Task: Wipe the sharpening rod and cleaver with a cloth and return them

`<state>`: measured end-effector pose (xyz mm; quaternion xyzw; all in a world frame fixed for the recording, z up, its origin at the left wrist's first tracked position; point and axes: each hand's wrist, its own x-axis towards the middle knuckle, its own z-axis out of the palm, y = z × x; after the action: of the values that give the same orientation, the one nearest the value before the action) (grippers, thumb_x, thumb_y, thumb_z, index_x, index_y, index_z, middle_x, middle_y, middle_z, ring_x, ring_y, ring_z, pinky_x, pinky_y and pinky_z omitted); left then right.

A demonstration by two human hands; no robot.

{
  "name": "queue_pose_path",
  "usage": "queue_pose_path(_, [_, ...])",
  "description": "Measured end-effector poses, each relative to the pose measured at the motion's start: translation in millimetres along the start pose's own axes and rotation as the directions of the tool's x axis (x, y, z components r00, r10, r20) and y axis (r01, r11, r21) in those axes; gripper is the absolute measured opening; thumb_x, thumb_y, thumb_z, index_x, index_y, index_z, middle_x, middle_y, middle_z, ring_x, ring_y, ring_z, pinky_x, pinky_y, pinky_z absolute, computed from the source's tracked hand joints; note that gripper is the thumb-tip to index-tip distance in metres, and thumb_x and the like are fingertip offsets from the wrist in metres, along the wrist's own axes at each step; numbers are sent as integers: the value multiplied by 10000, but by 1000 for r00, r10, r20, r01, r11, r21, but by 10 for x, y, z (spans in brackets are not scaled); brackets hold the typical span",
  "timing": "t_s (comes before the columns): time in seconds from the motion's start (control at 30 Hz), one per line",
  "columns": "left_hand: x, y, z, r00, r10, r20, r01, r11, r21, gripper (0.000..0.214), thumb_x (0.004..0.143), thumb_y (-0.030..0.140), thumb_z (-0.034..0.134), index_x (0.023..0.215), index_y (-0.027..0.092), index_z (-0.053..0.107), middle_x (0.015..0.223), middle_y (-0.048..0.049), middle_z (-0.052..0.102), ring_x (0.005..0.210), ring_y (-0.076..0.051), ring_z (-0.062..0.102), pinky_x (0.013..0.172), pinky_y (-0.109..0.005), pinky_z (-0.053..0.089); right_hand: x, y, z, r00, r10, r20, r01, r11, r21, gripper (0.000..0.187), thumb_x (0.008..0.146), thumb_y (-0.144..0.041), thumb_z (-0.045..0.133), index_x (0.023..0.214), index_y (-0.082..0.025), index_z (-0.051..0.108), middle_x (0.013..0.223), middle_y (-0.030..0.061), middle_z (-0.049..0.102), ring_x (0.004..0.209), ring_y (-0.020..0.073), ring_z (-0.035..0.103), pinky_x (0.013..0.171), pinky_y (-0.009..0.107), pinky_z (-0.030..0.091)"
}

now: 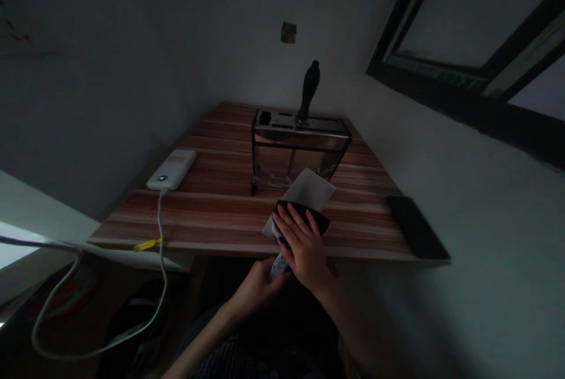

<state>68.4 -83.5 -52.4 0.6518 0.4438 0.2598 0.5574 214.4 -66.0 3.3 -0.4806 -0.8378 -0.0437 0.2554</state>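
My right hand (pixel 303 245) lies flat on a black pad-like object (pixel 309 216) that rests on a white sheet of paper (pixel 308 190) near the front edge of the wooden table (pixel 220 202); its fingers are stretched out over it. My left hand (pixel 257 288) is just below the table edge, closed around a small light-coloured object (pixel 278 266) that I cannot make out in the dim light.
A clear knife block (pixel 296 152) with one black-handled knife (pixel 309 89) stands behind the paper. A white power bank (pixel 172 169) with a cable (pixel 161 238) lies at left, a black phone (pixel 415 226) at right. Walls close in on both sides.
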Motion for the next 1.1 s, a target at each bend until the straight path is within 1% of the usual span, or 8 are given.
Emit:
queue_pose_path(0.17, [1, -124, 46, 992, -11, -123, 11, 1000, 0, 414, 708, 326, 568, 1049, 94, 612, 947, -129, 668, 908, -262, 592, 789, -356, 483, -213, -171, 83, 983, -148, 107, 142, 988, 61, 521, 903, -232, 390, 1411, -180, 286, 1459, 12, 321, 1379, 164, 197, 1126, 390, 136])
queue_pose_path(0.27, [21, -277, 45, 983, 77, -167, -66, 995, 70, 501, 706, 345, 569, 1171, 158, 572, 1175, -150, 605, 1177, -299, 484, 973, -399, 381, -282, -233, 126, 977, -173, 120, 164, 983, 87, 531, 894, -233, 400, 1409, -171, 286, 1446, 12, 348, 1377, 163, 203, 1120, 401, 168])
queue_pose_path(0.4, [64, -471, 62, 980, 72, -186, -50, 991, 123, 501, 736, 363, 497, 1193, 173, 576, 1280, -157, 549, 1235, -323, 444, 1046, -442, 301, -297, -239, 164, 973, -205, 107, 195, 976, 93, 511, 896, -250, 396, 1395, -172, 316, 1419, 15, 397, 1373, 157, 216, 1114, 402, 189])
queue_pose_path(0.53, [69, -465, 69, 978, 108, -177, -92, 991, 95, 538, 717, 362, 538, 1218, 166, 557, 1255, -141, 572, 1205, -329, 472, 1021, -428, 352, -277, -190, 176, 968, -233, 89, 225, 970, 91, 496, 895, -262, 391, 1380, -166, 346, 1392, 23, 438, 1365, 150, 240, 1104, 387, 223])
queue_pose_path(0.73, [32, -303, 35, 984, 106, -147, -95, 993, 74, 549, 701, 341, 583, 1217, 157, 548, 1245, -137, 572, 1176, -322, 491, 991, -381, 394, -266, -154, 148, 961, -261, 90, 254, 964, 78, 484, 906, -269, 375, 1379, -169, 348, 1438, 8, 361, 1369, 145, 228, 1120, 378, 182])
queue_pose_path(0.9, [18, -208, 26, 986, 84, -144, -75, 995, 64, 581, 694, 326, 574, 1234, 123, 502, 1173, -172, 586, 1116, -301, 509, 974, -445, 395, -247, -151, 126, 964, -241, 110, 236, 970, 57, 482, 904, -279, 391, 1375, -180, 359, 1438, 23, 360, 1366, 147, 238, 1122, 374, 179])
queue_pose_path(1.0, [22, -165, 35, 984, 51, -169, -45, 998, 42, 469, 700, 301, 558, 1132, 117, 568, 1036, -138, 635, 999, -271, 552, 884, -397, 456, -219, -136, 120, 973, -214, 87, 211, 976, 44, 470, 902, -257, 402, 1366, -189, 373, 1426, 24, 383, 1360, 144, 254, 1120, 378, 182])
queue_pose_path(1.1, [24, -126, 39, 993, 2, -119, 2, 999, 32, 265, 716, 268, 531, 882, 92, 641, 777, -76, 650, 746, -198, 566, 697, -299, 489, -174, -99, 97, 981, -182, 69, 181, 983, 20, 472, 906, -246, 394, 1375, -196, 360, 1425, 21, 384, 1358, 145, 260, 1122, 383, 170])
